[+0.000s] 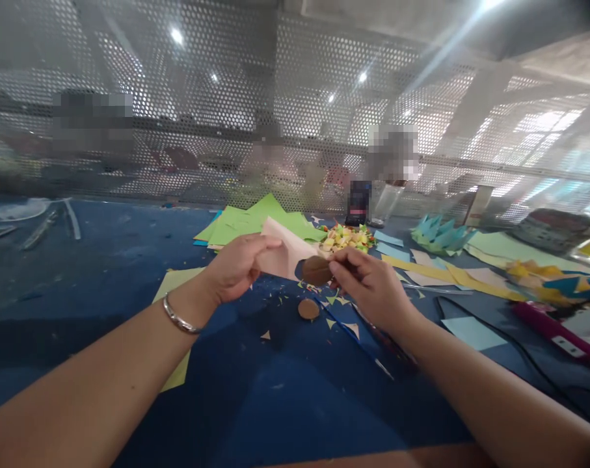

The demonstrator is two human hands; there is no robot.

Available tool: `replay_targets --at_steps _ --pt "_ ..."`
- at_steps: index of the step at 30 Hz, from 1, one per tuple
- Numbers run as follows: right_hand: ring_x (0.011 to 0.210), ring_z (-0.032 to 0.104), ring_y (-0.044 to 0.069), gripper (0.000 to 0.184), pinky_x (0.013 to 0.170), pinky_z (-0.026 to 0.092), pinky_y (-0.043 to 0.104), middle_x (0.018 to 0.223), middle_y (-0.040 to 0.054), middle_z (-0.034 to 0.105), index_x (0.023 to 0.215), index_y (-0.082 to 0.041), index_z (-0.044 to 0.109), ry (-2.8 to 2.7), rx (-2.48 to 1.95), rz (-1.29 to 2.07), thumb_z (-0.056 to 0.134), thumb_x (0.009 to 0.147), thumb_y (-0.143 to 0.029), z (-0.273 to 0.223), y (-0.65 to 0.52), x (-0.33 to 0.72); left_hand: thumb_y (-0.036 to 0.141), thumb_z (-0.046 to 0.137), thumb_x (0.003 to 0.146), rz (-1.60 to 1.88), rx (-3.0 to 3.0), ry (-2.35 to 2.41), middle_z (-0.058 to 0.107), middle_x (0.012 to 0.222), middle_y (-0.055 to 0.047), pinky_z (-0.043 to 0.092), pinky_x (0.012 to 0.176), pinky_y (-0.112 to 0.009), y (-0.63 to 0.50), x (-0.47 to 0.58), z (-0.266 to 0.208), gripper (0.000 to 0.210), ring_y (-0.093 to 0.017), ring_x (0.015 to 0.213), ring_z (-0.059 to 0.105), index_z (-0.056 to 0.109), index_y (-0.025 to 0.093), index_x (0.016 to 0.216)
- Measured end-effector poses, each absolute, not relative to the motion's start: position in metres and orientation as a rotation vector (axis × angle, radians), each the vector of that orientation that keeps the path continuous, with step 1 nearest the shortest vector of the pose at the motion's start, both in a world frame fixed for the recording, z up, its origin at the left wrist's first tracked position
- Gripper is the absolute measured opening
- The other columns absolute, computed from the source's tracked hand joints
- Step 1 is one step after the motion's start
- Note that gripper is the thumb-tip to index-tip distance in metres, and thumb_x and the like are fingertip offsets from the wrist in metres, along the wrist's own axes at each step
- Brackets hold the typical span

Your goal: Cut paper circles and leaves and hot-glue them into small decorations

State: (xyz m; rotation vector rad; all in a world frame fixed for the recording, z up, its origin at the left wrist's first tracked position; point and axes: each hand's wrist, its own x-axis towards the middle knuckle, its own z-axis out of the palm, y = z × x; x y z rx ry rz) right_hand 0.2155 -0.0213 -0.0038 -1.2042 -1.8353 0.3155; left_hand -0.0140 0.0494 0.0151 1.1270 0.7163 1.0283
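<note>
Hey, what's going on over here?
Someone's left grip holds a pale pink sheet, and the right grip holds a brown oval piece close to its edge; whether they touch is unclear. A brown disc lies below on the blue table, and green sheets lie beyond.

Hands [233, 268] pinching (both), forearms [119, 383] angled inward

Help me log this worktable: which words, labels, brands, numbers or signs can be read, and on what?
None can be read.
Pale pink paper and the held brown disc: no lettering visible.
Dark phone-like object: pixelated, unreadable.
Grey patterned item, far right: any markings too blurred.
Magenta object: no legible text.
</note>
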Motion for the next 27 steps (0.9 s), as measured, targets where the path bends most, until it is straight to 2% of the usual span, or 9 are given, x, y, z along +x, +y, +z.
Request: replay_targets --at_steps 2,7,11,13,17,23,27 --pt "0.06 0.061 0.015 0.019 0.058 0.049 0.029 0.068 -0.0001 0.062 0.089 -0.02 0.063 -1.684 -1.178 0.491 0.056 0.095 -0.038 0.001 -0.017 0.221 0.016 0.066 0.074 1.023 1.156 0.749 0.073 0.07 -0.006 0.052 0.053 -0.026 0.048 -0.018 0.02 0.007 -0.018 0.06 0.067 0.071 0.013 0.078" --pt "0.07 0.059 0.016 0.024 0.054 0.049 0.026 0.078 0.0017 0.062 0.078 -0.021 0.062 -1.356 -1.033 0.898 0.065 0.087 -0.043 0.003 -0.005 0.231 0.012 0.059 0.059 1.029 1.121 0.692 0.073 0.068 -0.008 0.056 0.063 -0.034 0.043 -0.03 0.033 0.039 -0.028 0.071 0.072 0.073 0.009 0.095" --pt "0.075 0.056 0.015 0.02 0.068 0.052 0.029 0.079 0.0009 0.06 0.073 -0.021 0.063 -1.27 -0.95 1.085 0.068 0.084 -0.037 -0.001 0.0 0.233 0.016 0.059 0.059 0.985 1.061 0.678 0.077 0.077 -0.012 0.057 0.076 -0.041 0.042 -0.034 0.035 0.054 -0.034 0.086 0.072 0.07 0.003 0.11" --pt "0.078 0.058 0.015 0.018 0.077 0.051 0.031 0.082 0.0011 0.062 0.073 -0.02 0.065 -1.252 -0.912 1.13 0.069 0.083 -0.034 -0.002 0.0 0.232 0.018 0.058 0.059 0.96 1.068 0.719 0.078 0.081 -0.014 0.057 0.075 -0.041 0.044 -0.036 0.033 0.059 -0.035 0.088 0.071 0.068 0.002 0.115" --pt "0.083 0.059 0.015 0.014 0.082 0.048 0.03 0.084 0.0012 0.064 0.073 -0.019 0.067 -1.188 -0.884 1.169 0.073 0.079 -0.03 0.001 -0.002 0.228 0.021 0.056 0.06 0.863 1.109 0.78 0.076 0.074 -0.013 0.053 0.061 -0.034 0.05 -0.042 0.03 0.061 -0.031 0.073 0.071 0.067 0.002 0.117" --pt "0.071 0.055 0.014 0.019 0.065 0.044 0.027 0.076 0.0004 0.062 0.073 -0.019 0.067 -1.132 -0.901 1.31 0.078 0.076 -0.035 0.002 -0.004 0.227 0.021 0.051 0.06 0.824 1.126 0.813 0.073 0.065 -0.012 0.051 0.057 -0.035 0.054 -0.05 0.029 0.062 -0.027 0.058 0.066 0.068 -0.005 0.114" --pt "0.065 0.052 0.012 0.02 0.06 0.041 0.025 0.072 -0.0003 0.06 0.075 -0.017 0.069 -1.145 -0.91 1.356 0.078 0.077 -0.035 0.001 -0.005 0.226 0.019 0.054 0.062 0.822 1.123 0.798 0.073 0.065 -0.011 0.051 0.052 -0.032 0.054 -0.048 0.032 0.058 -0.026 0.057 0.066 0.068 -0.001 0.114"
